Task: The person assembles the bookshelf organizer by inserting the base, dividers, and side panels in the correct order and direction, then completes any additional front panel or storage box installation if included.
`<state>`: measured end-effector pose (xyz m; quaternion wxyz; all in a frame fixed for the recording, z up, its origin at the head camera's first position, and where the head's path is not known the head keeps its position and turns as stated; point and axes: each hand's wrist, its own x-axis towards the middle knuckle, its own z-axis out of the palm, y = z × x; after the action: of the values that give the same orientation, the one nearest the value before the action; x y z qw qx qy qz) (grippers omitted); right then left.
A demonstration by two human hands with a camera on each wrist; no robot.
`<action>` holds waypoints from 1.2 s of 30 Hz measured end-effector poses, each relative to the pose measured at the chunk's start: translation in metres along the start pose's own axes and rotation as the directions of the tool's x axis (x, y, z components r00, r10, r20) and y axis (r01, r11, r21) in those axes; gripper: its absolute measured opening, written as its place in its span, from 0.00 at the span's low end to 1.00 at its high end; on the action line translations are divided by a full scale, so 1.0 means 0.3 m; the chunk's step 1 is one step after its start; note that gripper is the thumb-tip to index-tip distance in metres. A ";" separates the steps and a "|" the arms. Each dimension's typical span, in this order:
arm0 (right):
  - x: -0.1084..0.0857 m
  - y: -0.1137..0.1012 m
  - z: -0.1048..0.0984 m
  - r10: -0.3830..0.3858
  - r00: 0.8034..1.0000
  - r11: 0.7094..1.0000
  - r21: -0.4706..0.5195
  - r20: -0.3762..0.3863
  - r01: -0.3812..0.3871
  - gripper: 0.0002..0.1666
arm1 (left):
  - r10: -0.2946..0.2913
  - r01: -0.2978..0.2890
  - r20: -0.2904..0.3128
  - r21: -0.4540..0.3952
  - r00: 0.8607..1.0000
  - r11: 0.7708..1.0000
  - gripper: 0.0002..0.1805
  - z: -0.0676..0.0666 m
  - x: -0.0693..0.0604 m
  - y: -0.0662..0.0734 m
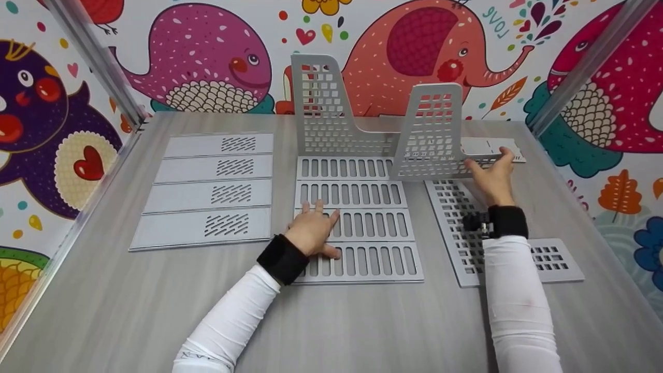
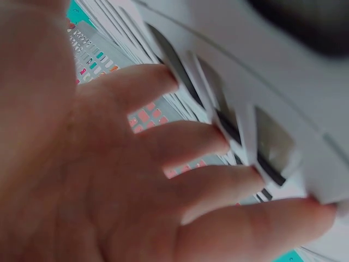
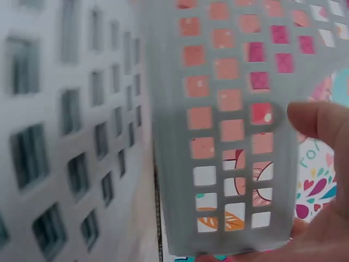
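My left hand (image 1: 311, 230) rests with spread fingers on the left part of the slotted grey panels (image 1: 357, 209) lying in rows at the centre. In the left wrist view, the fingertips of that hand (image 2: 136, 180) touch a slotted surface. My right hand (image 1: 494, 178) grips the low right end of an upright grey perforated panel (image 1: 435, 89). The right wrist view shows this panel (image 3: 173, 207) between the thumb and fingers of the hand (image 3: 327, 229). Another upright perforated panel (image 1: 317, 60) stands behind and to the left, above the slotted rows.
Several flat panels (image 1: 178, 171) with slanted slits lie at the left. A perforated grey panel (image 1: 451, 259) lies flat below my right hand, with a shorter part (image 1: 570, 270) showing right of the forearm. A light piece (image 1: 474, 145) lies behind the held panel.
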<state>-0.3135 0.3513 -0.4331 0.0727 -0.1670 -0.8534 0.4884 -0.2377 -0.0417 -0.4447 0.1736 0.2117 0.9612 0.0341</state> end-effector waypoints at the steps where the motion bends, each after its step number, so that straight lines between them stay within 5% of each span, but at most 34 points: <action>1: 0.000 0.003 0.001 -0.004 1.000 1.000 -0.012 -0.010 0.004 0.54 | 0.002 -0.002 0.002 -0.004 1.000 1.000 0.59 0.000 0.000 0.000; 10: -0.003 0.014 0.024 -0.090 0.992 0.996 0.030 0.087 0.088 0.54 | 0.027 -0.027 -0.003 -0.014 1.000 1.000 0.59 -0.001 0.004 -0.001; 26: -0.032 -0.006 0.057 -0.158 0.978 0.986 -0.033 0.134 0.163 0.53 | 0.017 -0.017 -0.017 0.001 1.000 1.000 0.59 0.004 0.000 -0.004; 36: -0.061 -0.035 0.117 -0.245 0.949 0.948 -0.156 0.200 0.278 0.48 | 0.014 -0.014 -0.018 -0.009 1.000 1.000 0.58 -0.005 -0.007 -0.002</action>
<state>-0.3088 0.3116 -0.4415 0.0447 -0.0135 -0.9122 0.4072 -0.2365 -0.0431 -0.4428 0.1658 0.2173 0.9610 0.0415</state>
